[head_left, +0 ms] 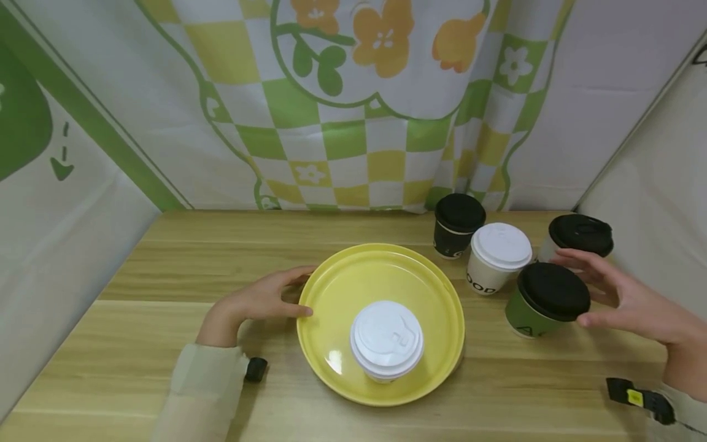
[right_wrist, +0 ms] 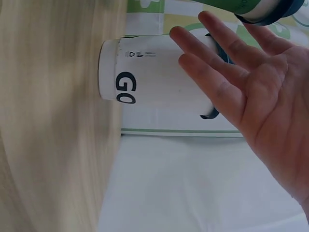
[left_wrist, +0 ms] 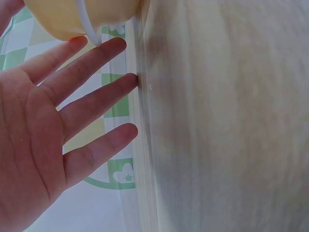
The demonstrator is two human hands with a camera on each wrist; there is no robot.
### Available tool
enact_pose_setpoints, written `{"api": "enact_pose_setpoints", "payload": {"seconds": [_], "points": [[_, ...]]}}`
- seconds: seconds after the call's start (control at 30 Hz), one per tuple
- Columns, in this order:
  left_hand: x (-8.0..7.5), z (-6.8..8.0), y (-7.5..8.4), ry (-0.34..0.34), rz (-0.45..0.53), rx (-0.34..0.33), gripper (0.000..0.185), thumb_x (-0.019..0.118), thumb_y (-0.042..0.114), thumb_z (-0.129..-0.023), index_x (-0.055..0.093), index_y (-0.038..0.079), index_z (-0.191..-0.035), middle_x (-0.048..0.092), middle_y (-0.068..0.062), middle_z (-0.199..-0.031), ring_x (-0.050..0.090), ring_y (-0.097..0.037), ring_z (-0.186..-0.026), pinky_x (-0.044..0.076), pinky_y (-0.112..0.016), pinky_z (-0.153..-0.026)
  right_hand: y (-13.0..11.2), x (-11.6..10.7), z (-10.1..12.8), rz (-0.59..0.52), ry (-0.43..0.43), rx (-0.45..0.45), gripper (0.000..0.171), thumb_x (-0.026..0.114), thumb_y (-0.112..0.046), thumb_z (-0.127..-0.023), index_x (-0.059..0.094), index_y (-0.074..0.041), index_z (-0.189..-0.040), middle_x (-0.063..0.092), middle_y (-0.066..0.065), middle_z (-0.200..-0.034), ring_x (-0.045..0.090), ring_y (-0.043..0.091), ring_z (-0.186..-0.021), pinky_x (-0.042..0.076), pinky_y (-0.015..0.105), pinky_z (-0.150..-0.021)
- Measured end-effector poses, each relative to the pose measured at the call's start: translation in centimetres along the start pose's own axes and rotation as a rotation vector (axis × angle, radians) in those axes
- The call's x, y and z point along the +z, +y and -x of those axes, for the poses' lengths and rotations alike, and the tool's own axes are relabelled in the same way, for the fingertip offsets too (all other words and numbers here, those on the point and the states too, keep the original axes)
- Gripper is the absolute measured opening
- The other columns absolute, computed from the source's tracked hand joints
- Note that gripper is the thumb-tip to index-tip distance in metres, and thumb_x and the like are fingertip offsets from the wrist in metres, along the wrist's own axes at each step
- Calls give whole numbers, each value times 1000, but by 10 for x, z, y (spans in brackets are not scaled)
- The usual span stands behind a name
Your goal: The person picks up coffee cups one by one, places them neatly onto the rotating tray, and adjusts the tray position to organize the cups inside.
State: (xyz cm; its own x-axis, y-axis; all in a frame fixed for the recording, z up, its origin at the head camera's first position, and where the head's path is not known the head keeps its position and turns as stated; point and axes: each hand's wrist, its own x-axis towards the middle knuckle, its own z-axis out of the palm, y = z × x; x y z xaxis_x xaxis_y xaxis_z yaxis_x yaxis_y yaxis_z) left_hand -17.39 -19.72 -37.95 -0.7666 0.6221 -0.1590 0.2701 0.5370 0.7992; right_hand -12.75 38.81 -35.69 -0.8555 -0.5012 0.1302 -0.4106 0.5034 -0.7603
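Observation:
A yellow plate point(head_left: 342, 276) lies mid-table with a white-lidded paper cup point(head_left: 386, 339) standing on it. My left hand point(head_left: 289, 294) lies flat beside the plate's left rim, its straight fingers touching the edge. The left wrist view shows that open palm point(left_wrist: 72, 121) under the plate's underside point(left_wrist: 82, 17). My right hand point(head_left: 604, 293) is spread open just right of a green cup with a black lid point(head_left: 547, 301), thumb by the lid's edge. Whether they touch I cannot tell. In the right wrist view the open right hand point(right_wrist: 231, 77) is in front of a white cup marked "GO" point(right_wrist: 145, 72).
Behind the green cup stand a black cup point(head_left: 458, 224), a white cup with a white lid point(head_left: 497, 258) and a white cup with a black lid point(head_left: 580, 236). The wooden table point(head_left: 166, 276) is enclosed by patterned cloth walls point(head_left: 342, 123).

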Motion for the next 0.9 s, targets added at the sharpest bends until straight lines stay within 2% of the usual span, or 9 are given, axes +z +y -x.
{"api": "enact_pose_setpoints", "payload": {"seconds": [0.2,0.37,0.77,0.9], "points": [[-1,-1,1,2,-17,6,79,76,26,-87,36,15,-154,52,-10,-147,42,-35,-141,31,-61,-115,1,2,0,-26,-31,41,101,72,10,-78,17,-13,-160,36,-22,-152,42,-13,-129,46,14,-84],[-1,1,2,5,-20,-10,80,77,26,-87,36,16,-154,51,-8,-149,41,-34,-142,31,-61,-116,-1,4,-3,-70,-56,58,99,71,8,-80,16,-12,-160,39,-20,-150,42,-12,-129,48,19,-83],[1,1,2,18,-33,-10,80,77,28,-86,37,15,-154,51,-9,-149,42,-35,-141,29,-62,-116,-4,7,-4,-117,-81,38,100,71,13,-78,18,-11,-159,41,-17,-149,49,-7,-126,50,20,-85],[1,0,2,19,-26,-18,81,78,27,-86,36,16,-154,49,-8,-150,41,-33,-142,29,-61,-116,-3,7,-6,-113,-86,9,97,72,15,-76,21,-3,-156,44,-11,-149,50,-5,-126,51,20,-86]]}}
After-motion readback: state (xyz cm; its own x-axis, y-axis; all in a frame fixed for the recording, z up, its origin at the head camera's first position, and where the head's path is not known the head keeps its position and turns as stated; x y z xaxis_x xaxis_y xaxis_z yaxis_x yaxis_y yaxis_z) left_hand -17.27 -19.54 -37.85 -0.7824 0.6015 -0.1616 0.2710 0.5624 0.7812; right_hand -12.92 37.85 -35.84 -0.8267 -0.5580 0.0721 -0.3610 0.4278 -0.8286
